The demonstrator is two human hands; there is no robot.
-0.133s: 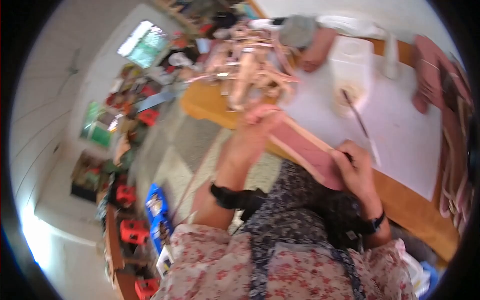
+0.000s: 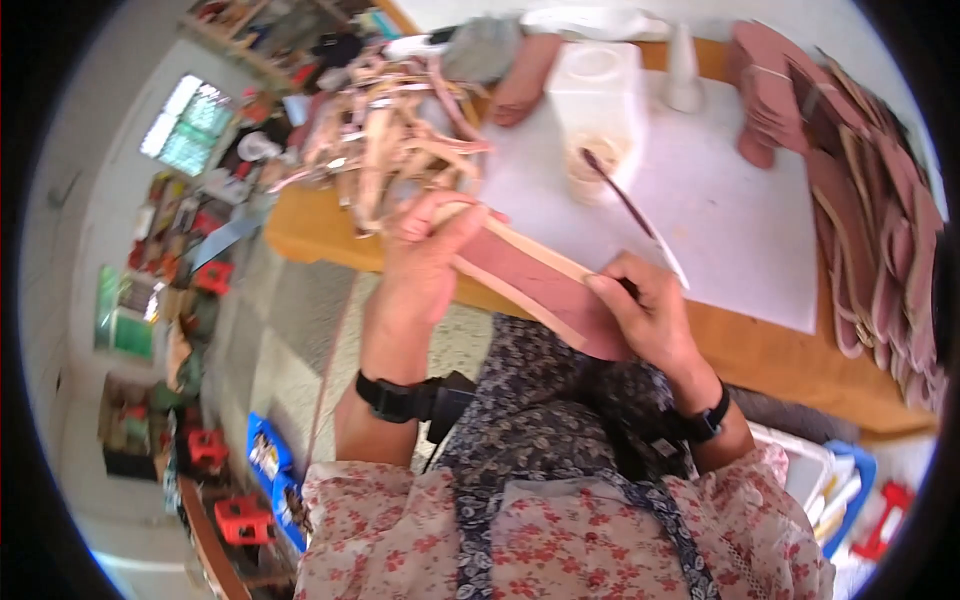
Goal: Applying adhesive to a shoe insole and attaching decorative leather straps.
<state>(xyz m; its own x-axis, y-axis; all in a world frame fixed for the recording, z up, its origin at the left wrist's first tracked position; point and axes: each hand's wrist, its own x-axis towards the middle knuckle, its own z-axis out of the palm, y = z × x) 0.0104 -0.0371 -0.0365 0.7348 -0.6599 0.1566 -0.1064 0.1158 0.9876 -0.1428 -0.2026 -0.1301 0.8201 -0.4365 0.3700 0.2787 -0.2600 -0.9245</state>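
Note:
A dusky pink strip, which looks like leather with pale tan borders along its long sides, is stretched between my two hands (image 2: 530,283). My left hand (image 2: 425,235) is closed on its far left end, thumb on top. On its nearer right end, my right hand (image 2: 645,305) pinches with thumb and bent fingers. The strip hangs tilted in front of the table edge, over my dark patterned apron (image 2: 560,400). Beyond it, a white plastic container (image 2: 610,95) holds pale paste, with a dark-handled brush (image 2: 620,195) leaning out over the white sheet.
A heap of pale strip scraps (image 2: 390,135) lies at the table's left end. Stacked pink pieces (image 2: 770,100) and long folded straps (image 2: 870,220) fill the right side. A white bottle (image 2: 683,75) stands at the back. Red stools (image 2: 243,520) are on the floor at left.
My view has turned, so the table and both hands appear farther left in the picture. Both hands keep hold of the strip.

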